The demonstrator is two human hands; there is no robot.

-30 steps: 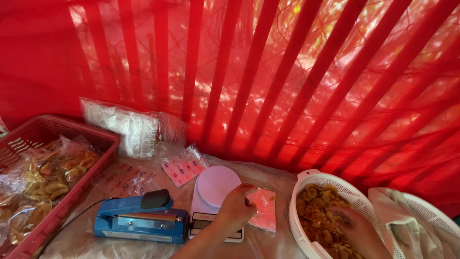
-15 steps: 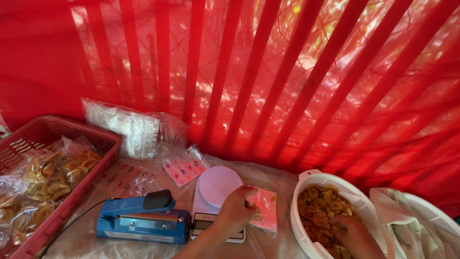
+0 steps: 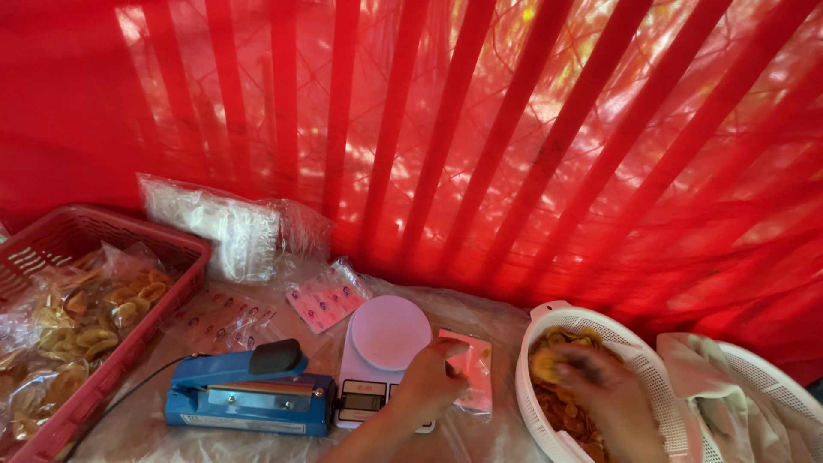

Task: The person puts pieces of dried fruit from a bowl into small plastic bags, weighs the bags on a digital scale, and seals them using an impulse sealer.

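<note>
We are sitting before a red striped backdrop, and the view has been sliding a little to the right over the last second, so the white perforated colander (image 3: 538, 403) is now showing more of its bowl. On the far left the red plastic basket (image 3: 129, 257) of filled snack bags is holding its place, and the stack of empty clear bags (image 3: 227, 227) behind it has not shifted. The plastic-covered tabletop (image 3: 480, 309) is carrying the rest.

The blue heat sealer (image 3: 249, 399) is lying untouched beside the white kitchen scale (image 3: 390, 330), whose round pan is bare. Two bunches of pink printed labels (image 3: 326, 296) are lying behind them.

What has changed most is our right hand (image 3: 600, 394): a second ago it was low in the colander, and now it is coming up blurred above the fried chips (image 3: 566, 411), its grip clenched on a yellowish clump (image 3: 546, 366) of them. Our left hand (image 3: 433, 381) is staying by the front edge of the scale, its grip pinching the small clear pouch with a pink label (image 3: 471, 369), which is lying on the tabletop between scale and colander. From this we are judging that a fresh handful is being lifted while the pouch is being readied to receive it.
</note>
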